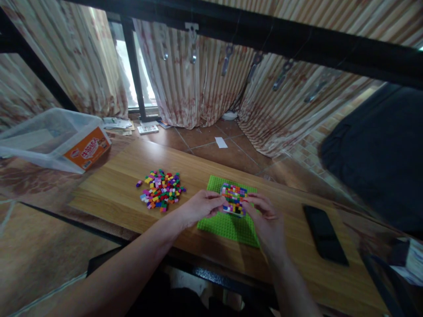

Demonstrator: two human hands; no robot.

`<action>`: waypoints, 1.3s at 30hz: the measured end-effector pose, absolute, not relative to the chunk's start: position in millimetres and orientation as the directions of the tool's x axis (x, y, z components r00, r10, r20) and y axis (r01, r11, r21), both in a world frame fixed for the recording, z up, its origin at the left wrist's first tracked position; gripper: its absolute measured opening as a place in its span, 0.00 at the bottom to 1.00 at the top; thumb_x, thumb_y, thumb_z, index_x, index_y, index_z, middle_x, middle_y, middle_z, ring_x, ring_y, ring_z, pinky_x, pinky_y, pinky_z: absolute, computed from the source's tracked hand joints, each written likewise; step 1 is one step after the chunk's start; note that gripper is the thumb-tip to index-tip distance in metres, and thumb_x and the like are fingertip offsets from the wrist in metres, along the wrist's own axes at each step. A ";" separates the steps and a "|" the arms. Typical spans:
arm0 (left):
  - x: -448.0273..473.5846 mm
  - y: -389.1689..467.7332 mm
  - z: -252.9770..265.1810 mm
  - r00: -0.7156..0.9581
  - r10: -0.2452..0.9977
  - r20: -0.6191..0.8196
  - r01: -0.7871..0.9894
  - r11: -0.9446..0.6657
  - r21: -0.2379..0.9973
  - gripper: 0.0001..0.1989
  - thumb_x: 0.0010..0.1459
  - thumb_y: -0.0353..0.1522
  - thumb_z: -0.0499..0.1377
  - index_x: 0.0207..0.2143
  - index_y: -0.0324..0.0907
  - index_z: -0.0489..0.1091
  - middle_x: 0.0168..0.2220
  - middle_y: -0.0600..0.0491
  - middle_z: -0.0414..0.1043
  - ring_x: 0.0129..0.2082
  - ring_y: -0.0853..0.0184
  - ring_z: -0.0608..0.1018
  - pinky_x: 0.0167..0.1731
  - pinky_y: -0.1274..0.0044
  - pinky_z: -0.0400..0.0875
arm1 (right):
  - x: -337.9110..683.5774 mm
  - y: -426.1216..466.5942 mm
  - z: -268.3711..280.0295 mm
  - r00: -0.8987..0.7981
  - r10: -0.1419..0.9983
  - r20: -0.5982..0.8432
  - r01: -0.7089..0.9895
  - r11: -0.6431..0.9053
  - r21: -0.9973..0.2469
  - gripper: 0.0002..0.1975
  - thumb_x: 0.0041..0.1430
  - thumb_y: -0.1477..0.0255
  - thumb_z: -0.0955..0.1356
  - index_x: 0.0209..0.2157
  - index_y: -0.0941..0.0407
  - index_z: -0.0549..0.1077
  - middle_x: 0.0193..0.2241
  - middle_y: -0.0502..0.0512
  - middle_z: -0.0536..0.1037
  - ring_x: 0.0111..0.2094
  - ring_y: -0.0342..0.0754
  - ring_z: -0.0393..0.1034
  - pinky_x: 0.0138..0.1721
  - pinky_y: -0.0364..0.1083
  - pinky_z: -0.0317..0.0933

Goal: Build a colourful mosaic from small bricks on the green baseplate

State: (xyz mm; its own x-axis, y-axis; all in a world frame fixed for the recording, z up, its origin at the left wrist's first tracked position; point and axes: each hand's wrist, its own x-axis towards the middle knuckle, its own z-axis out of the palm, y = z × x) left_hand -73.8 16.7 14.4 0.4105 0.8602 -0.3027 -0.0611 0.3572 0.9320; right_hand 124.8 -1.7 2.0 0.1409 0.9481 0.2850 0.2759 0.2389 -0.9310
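Observation:
A block built of small multicoloured toy bricks (235,198) is between my hands, over the green studded baseplate (228,229). My left hand (205,205) grips the block's left edge, thumb and fingers closed on it. At the right edge, the bent fingers of my right hand (267,216) close on the same block, with the thumb near its front corner. Whether the block touches the baseplate cannot be made out. A loose pile of small coloured bricks (162,190) lies to the left of my left hand.
The wooden table (119,176) carries a black phone (324,234) on the right. A clear plastic bin (53,152) with an orange label stands at the far left. Beyond the table are papers (118,125) and curtains (185,83); a dark bar (231,22) crosses above.

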 end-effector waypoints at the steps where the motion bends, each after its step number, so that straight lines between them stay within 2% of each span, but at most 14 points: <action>1: -74.5 18.0 13.4 0.381 0.872 -0.306 -0.042 0.347 0.937 0.17 0.52 0.43 0.62 0.28 0.35 0.74 0.23 0.56 0.67 0.19 0.77 0.61 0.20 0.80 0.49 | 129.2 1.0 -0.1 0.168 0.952 0.256 0.213 0.218 -0.952 0.05 0.51 0.65 0.74 0.30 0.50 0.80 0.41 0.53 0.76 0.47 0.51 0.70 0.53 0.56 0.61; 3: -75.7 20.3 12.1 0.336 0.890 -0.309 -0.018 0.334 0.943 0.16 0.52 0.42 0.61 0.26 0.36 0.72 0.22 0.57 0.67 0.20 0.76 0.63 0.20 0.80 0.51 | 135.3 4.7 -3.4 0.210 0.956 0.206 0.115 0.185 -0.976 0.06 0.49 0.64 0.75 0.30 0.50 0.80 0.40 0.53 0.76 0.48 0.52 0.70 0.54 0.58 0.60; 5: -76.2 21.7 11.6 0.310 0.902 -0.299 -0.026 0.323 0.946 0.14 0.53 0.40 0.61 0.25 0.36 0.72 0.22 0.56 0.67 0.21 0.76 0.64 0.21 0.81 0.53 | 136.3 5.4 -5.4 0.206 0.962 0.180 0.097 0.163 -0.982 0.07 0.47 0.64 0.75 0.29 0.51 0.80 0.41 0.54 0.76 0.49 0.53 0.69 0.55 0.59 0.59; 12: -75.5 21.7 17.1 0.278 0.885 -0.374 -0.199 0.434 0.879 0.07 0.57 0.30 0.58 0.30 0.35 0.74 0.26 0.53 0.73 0.23 0.75 0.71 0.25 0.81 0.61 | 122.2 -2.6 -8.4 0.080 0.958 0.275 0.419 0.218 -0.881 0.07 0.51 0.62 0.73 0.28 0.50 0.81 0.46 0.55 0.74 0.50 0.55 0.68 0.56 0.61 0.56; 16: -78.3 22.6 20.3 0.339 0.840 -0.423 -0.309 0.524 0.793 0.09 0.61 0.29 0.56 0.33 0.34 0.75 0.28 0.51 0.75 0.24 0.74 0.75 0.27 0.81 0.67 | 120.9 -4.9 -13.2 0.072 0.949 0.306 0.486 0.234 -0.842 0.07 0.53 0.62 0.73 0.29 0.49 0.80 0.48 0.55 0.74 0.51 0.55 0.66 0.56 0.61 0.55; 20: -81.6 23.5 21.2 0.378 0.816 -0.437 -0.378 0.567 0.732 0.10 0.62 0.29 0.55 0.36 0.33 0.75 0.31 0.47 0.77 0.27 0.71 0.78 0.33 0.78 0.73 | 120.3 -5.8 -18.6 0.151 0.941 0.302 0.515 0.186 -0.837 0.07 0.51 0.62 0.73 0.29 0.50 0.81 0.50 0.56 0.72 0.54 0.57 0.64 0.57 0.61 0.54; 24: -82.7 22.8 24.4 0.369 0.814 -0.450 -0.389 0.574 0.720 0.12 0.63 0.27 0.52 0.36 0.33 0.74 0.32 0.45 0.78 0.28 0.69 0.79 0.34 0.77 0.74 | 120.3 -4.3 -24.0 0.211 0.942 0.261 0.458 0.141 -0.878 0.08 0.49 0.62 0.73 0.28 0.51 0.81 0.50 0.57 0.72 0.54 0.56 0.65 0.57 0.59 0.54; 28: -83.3 21.8 26.7 0.368 0.823 -0.432 -0.389 0.558 0.733 0.11 0.60 0.24 0.51 0.37 0.32 0.73 0.31 0.45 0.78 0.29 0.68 0.80 0.35 0.76 0.75 | 120.8 -0.5 -31.4 0.257 0.952 0.166 0.330 0.075 -0.941 0.10 0.46 0.61 0.74 0.29 0.53 0.80 0.47 0.57 0.74 0.52 0.56 0.66 0.56 0.58 0.57; 31: -83.7 21.4 25.0 0.367 0.832 -0.416 -0.386 0.543 0.746 0.10 0.58 0.21 0.51 0.36 0.33 0.72 0.31 0.45 0.78 0.29 0.68 0.81 0.35 0.77 0.76 | 119.2 1.7 -35.0 0.290 0.954 0.073 0.187 0.018 -0.982 0.14 0.42 0.62 0.76 0.31 0.54 0.78 0.41 0.55 0.77 0.46 0.54 0.70 0.52 0.57 0.61; 34: -83.4 20.9 22.0 0.357 0.846 -0.395 -0.386 0.519 0.763 0.09 0.57 0.20 0.52 0.36 0.34 0.70 0.31 0.46 0.78 0.29 0.69 0.81 0.36 0.78 0.76 | 116.0 2.6 -35.8 0.290 0.957 0.013 0.067 -0.007 -0.998 0.17 0.40 0.63 0.76 0.33 0.55 0.74 0.34 0.52 0.77 0.36 0.49 0.72 0.43 0.52 0.65; 39: -82.5 20.1 19.7 0.374 0.866 -0.332 -0.397 0.473 0.787 0.05 0.58 0.23 0.59 0.37 0.37 0.66 0.31 0.48 0.78 0.29 0.70 0.80 0.36 0.76 0.76 | 111.3 2.6 -34.4 0.323 0.945 0.050 0.074 0.027 -0.997 0.16 0.40 0.65 0.75 0.31 0.55 0.72 0.29 0.48 0.76 0.31 0.46 0.70 0.36 0.47 0.64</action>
